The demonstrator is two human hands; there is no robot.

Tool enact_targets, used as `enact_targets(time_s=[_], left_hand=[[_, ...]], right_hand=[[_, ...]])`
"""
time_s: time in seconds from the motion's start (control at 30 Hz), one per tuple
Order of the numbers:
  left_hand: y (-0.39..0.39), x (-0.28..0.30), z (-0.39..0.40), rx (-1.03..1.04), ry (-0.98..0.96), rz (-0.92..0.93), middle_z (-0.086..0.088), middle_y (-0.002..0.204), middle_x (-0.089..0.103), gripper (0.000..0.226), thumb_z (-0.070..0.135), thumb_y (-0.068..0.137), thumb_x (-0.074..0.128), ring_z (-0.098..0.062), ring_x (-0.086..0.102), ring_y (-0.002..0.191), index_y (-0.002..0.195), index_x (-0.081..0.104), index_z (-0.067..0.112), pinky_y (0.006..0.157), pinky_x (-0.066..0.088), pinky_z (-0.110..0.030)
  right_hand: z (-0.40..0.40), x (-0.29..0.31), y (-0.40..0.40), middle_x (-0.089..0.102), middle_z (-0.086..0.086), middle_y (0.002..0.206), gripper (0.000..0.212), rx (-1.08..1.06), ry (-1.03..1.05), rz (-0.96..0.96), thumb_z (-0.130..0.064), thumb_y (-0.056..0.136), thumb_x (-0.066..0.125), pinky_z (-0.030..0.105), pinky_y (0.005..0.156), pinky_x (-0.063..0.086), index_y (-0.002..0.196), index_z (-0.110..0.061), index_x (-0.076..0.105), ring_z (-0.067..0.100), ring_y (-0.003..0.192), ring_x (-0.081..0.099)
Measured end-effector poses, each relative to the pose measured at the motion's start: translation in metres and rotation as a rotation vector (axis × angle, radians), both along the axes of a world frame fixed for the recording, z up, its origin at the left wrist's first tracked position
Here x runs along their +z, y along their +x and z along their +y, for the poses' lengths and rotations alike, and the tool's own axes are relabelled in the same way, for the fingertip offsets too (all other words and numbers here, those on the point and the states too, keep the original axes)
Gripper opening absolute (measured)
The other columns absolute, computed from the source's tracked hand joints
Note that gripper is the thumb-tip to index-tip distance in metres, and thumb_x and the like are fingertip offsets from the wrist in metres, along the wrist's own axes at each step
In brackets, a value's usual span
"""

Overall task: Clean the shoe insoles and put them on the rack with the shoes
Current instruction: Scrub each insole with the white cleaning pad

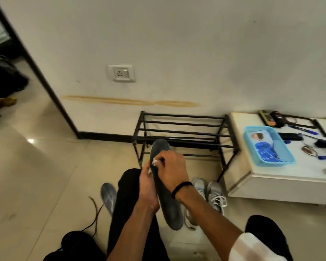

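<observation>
Head view: a dark grey insole [167,210] is held over the person's lap, its toe end pointing up toward the rack [183,132] and its heel end hanging below both wrists. The left hand [149,187] grips the insole along its left edge at mid-length, fingers curled behind it and the thumb side toward the camera. The right hand [174,170] lies across the upper half of the insole from the right, fingers curled and pinching a small white cloth [156,162] against the insole's surface just above the left hand's grip; a black band circles the right wrist. One insole is in hand; a second insole [108,196] lies on the floor to the left of the grip, beside the person's dark-trousered leg. Two grey shoes [209,194] with white laces stand side by side on the floor to the right of the grip, in front of the rack. The rack is black, with horizontal bars, and stands against the wall beyond the hands. Both forearms reach in from the lower edge, the right crossing in from the lower right.
</observation>
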State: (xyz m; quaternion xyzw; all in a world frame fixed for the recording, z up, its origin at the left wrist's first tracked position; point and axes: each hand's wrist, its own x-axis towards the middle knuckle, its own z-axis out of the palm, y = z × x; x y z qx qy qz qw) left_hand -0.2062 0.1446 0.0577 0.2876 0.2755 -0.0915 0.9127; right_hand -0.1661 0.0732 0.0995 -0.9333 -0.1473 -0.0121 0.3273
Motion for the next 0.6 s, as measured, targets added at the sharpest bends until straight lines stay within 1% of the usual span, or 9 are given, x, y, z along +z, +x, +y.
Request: enact_targets(time_s=[0.1, 0.17, 0.23, 0.33, 0.43, 0.47, 0.53, 0.57, 0.6], left_hand=[[-0.004, 0.011, 0.01, 0.06, -0.077, 0.003, -0.018, 0.117, 0.072, 0.056, 0.052, 0.099, 0.048, -0.03, 0.073, 0.103, 0.121, 0.074, 0.008, 0.092, 0.056, -0.04], [-0.011, 0.02, 0.024, 0.094, -0.053, -0.005, -0.017, 0.109, 0.074, 0.055, 0.052, 0.098, 0.048, -0.029, 0.074, 0.097, 0.112, 0.078, 0.008, 0.09, 0.056, -0.038], [-0.021, 0.025, 0.036, 0.12, 0.008, -0.025, -0.018, 0.108, 0.074, 0.057, 0.053, 0.1, 0.045, -0.029, 0.074, 0.094, 0.108, 0.08, 0.009, 0.089, 0.056, -0.038], [-0.036, 0.036, 0.059, 0.181, 0.103, -0.038, -0.017, 0.105, 0.074, 0.057, 0.055, 0.099, 0.046, -0.029, 0.072, 0.093, 0.11, 0.078, 0.009, 0.087, 0.056, -0.039], [-0.048, 0.041, 0.089, 0.265, 0.17, -0.048, -0.021, 0.117, 0.071, 0.06, 0.058, 0.097, 0.047, -0.037, 0.068, 0.11, 0.12, 0.074, 0.01, 0.103, 0.05, -0.048], [-0.054, 0.041, 0.099, 0.301, 0.192, -0.038, -0.021, 0.122, 0.07, 0.061, 0.059, 0.098, 0.045, -0.037, 0.067, 0.115, 0.123, 0.073, 0.01, 0.104, 0.05, -0.048], [-0.069, 0.039, 0.113, 0.328, 0.231, -0.048, -0.017, 0.121, 0.072, 0.061, 0.06, 0.1, 0.039, -0.031, 0.07, 0.112, 0.126, 0.071, 0.015, 0.094, 0.058, -0.043], [-0.075, 0.035, 0.119, 0.331, 0.251, -0.052, -0.015, 0.12, 0.073, 0.062, 0.063, 0.1, 0.038, -0.029, 0.072, 0.109, 0.126, 0.07, 0.017, 0.089, 0.058, -0.041], [-0.081, 0.033, 0.121, 0.339, 0.261, -0.047, -0.015, 0.121, 0.073, 0.064, 0.065, 0.099, 0.039, -0.028, 0.072, 0.11, 0.127, 0.07, 0.017, 0.089, 0.057, -0.04]], right_hand=[[0.004, 0.005, -0.011, 0.075, -0.006, 0.09, 0.009, 0.125, -0.022, -0.003, -0.018, 0.088, 0.072, 0.03, 0.089, 0.054, 0.088, -0.025, 0.078, 0.011, 0.085, 0.066], [0.013, 0.016, -0.018, 0.073, -0.009, 0.093, 0.008, 0.216, -0.019, 0.007, -0.021, 0.089, 0.073, 0.028, 0.095, 0.05, 0.091, -0.026, 0.078, 0.008, 0.089, 0.065], [0.027, 0.028, -0.013, 0.073, -0.008, 0.097, 0.008, 0.257, -0.005, -0.012, -0.022, 0.09, 0.072, 0.027, 0.096, 0.05, 0.095, -0.024, 0.077, 0.007, 0.091, 0.064], [0.068, 0.044, 0.004, 0.071, -0.002, 0.098, 0.009, 0.219, 0.032, -0.096, -0.022, 0.091, 0.071, 0.029, 0.093, 0.052, 0.098, -0.021, 0.076, 0.011, 0.092, 0.064], [0.107, 0.054, -0.004, 0.069, -0.002, 0.101, 0.01, 0.258, 0.033, -0.081, -0.023, 0.094, 0.068, 0.029, 0.095, 0.052, 0.099, -0.02, 0.075, 0.013, 0.096, 0.064], [0.116, 0.053, -0.013, 0.068, -0.004, 0.102, 0.01, 0.319, 0.033, -0.049, -0.023, 0.094, 0.067, 0.026, 0.096, 0.051, 0.099, -0.022, 0.075, 0.011, 0.096, 0.064], [0.127, 0.048, -0.032, 0.069, -0.007, 0.105, 0.011, 0.438, 0.02, 0.034, -0.024, 0.094, 0.068, 0.02, 0.094, 0.049, 0.102, -0.024, 0.075, 0.007, 0.095, 0.063], [0.131, 0.045, -0.038, 0.069, -0.006, 0.106, 0.012, 0.469, 0.014, 0.056, -0.025, 0.094, 0.068, 0.019, 0.093, 0.049, 0.104, -0.024, 0.075, 0.006, 0.095, 0.064], [0.135, 0.043, -0.039, 0.07, -0.005, 0.106, 0.013, 0.471, 0.011, 0.06, -0.025, 0.094, 0.067, 0.019, 0.091, 0.05, 0.104, -0.023, 0.075, 0.006, 0.094, 0.064]])
